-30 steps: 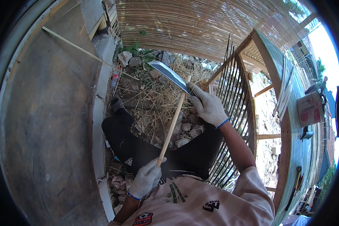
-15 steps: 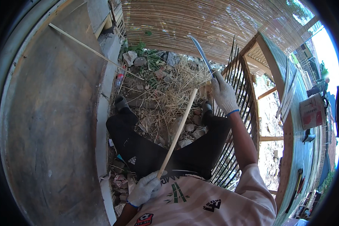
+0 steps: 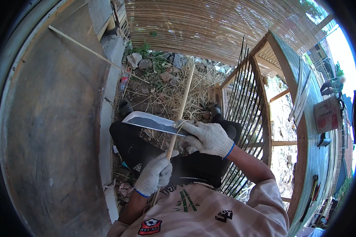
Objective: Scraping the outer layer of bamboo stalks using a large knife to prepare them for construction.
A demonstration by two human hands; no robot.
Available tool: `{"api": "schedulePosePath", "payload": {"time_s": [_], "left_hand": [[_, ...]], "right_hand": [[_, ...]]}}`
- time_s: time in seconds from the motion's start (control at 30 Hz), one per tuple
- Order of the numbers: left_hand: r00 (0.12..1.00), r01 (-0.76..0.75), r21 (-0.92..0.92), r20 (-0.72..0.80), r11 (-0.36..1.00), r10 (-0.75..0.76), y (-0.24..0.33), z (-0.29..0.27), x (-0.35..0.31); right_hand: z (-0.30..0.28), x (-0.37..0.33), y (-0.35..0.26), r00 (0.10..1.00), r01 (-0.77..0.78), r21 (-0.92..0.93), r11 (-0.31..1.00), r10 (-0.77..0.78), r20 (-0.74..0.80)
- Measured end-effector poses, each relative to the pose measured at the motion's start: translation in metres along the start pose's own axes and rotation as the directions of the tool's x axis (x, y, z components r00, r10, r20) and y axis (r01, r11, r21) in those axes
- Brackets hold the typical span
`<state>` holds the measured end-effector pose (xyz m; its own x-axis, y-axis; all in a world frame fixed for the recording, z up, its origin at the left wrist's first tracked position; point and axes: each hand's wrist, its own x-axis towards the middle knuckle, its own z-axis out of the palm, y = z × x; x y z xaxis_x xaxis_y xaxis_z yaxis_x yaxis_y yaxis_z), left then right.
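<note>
The left hand [image 3: 154, 173], in an off-white knit glove with a blue cuff edge, curls its fingers fully around the lower part of a long, pale, narrow bamboo strip [image 3: 186, 93]. The strip slants up and away from the seated person's lap, its far end above the dry, straw-coloured litter [image 3: 197, 89] on the ground. The right hand [image 3: 211, 139], gloved alike, is closed around the hidden handle of a broad steel knife with a dark-sided blade [image 3: 150, 123]. The blade points left and crosses the strip just beyond the right fingertips; a thin curl of shaving shows there. How firmly either hand presses cannot be told. To the left stands a large, flat, brown board [image 3: 55, 126]; a second thin, pale strip [image 3: 89, 48] runs from near its far left corner past its right edge. To the right, a row of slim, dark rods [image 3: 245, 106] leans against a wooden-framed bench with a greenish, sheet-covered top [image 3: 324, 160]. Loose, flat, whitish slats [image 3: 301, 94] lie along the bench's left edge toward the far end, and a red-marked cardboard box [image 3: 327, 114] sits nearer its right edge.
</note>
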<state>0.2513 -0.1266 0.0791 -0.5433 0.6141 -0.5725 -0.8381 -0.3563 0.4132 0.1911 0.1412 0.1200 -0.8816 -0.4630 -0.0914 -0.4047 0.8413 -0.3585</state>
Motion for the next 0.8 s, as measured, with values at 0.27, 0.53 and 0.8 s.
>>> {"api": "schedulePosePath", "payload": {"time_s": [0.27, 0.53, 0.8], "left_hand": [[1.000, -0.007, 0.036, 0.015, 0.999, 0.006, -0.007, -0.004, -0.013], [1.000, -0.002, 0.062, 0.003, 0.998, 0.002, -0.014, -0.007, -0.021], [1.000, 0.000, 0.077, 0.013, 0.997, -0.001, -0.019, -0.005, -0.026]], "right_hand": [[-0.005, 0.012, 0.019, 0.992, -0.030, 0.027, 0.999, 0.033, -0.125], [-0.013, 0.018, 0.028, 0.986, -0.048, -0.015, 0.999, 0.045, -0.163], [-0.022, 0.024, 0.037, 0.978, -0.169, -0.044, 0.985, 0.162, -0.131]]}}
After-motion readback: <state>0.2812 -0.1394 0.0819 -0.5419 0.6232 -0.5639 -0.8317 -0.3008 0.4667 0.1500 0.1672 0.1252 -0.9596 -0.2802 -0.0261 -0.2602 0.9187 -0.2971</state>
